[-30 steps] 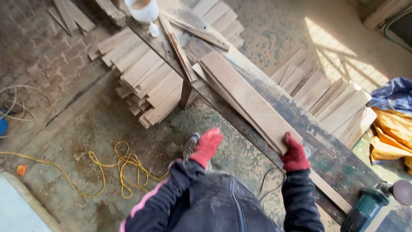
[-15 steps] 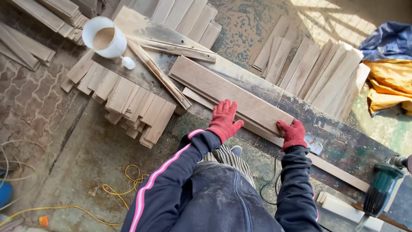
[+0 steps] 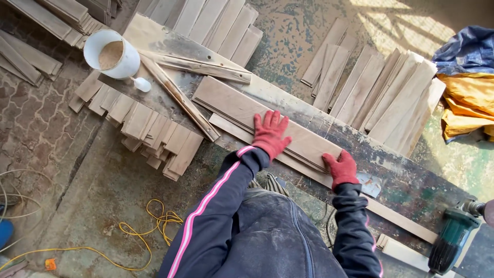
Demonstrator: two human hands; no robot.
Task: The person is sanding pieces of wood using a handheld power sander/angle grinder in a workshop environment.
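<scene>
A flat wooden board (image 3: pixel 234 105) is being settled on top of a small stack of boards on the long, worn desk (image 3: pixel 406 180). It lies lengthwise along the desk, towards its near edge, with thinner strips showing beneath it.

The left hand (image 3: pixel 269 135), in a red glove, is laid flat on the board's upper face with the fingers spread; nothing is pinched in it. The right hand (image 3: pixel 340 169), also gloved in red, is set at the board's near end, where the grip looks curled over the end edge, though how firmly the wood is clasped cannot be told.

The step in hand is judged to be the positioning or squaring of the board on the stack, with one palm pressing down and the other hand steadying the end. Any next move would call for even downward pressure from the flat palm and a firm hold at the end, so that the board is kept in line with the strips below and is not slid off the desk's near edge.

A white bucket (image 3: pixel 110 53) of pale sawdust stands at the far end of the desk, two long battens (image 3: pixel 177 98) lie crossed beside it, and a green power tool (image 3: pixel 453 238) rests at the near end. More boards (image 3: pixel 391 98) are stacked on the floor.
</scene>
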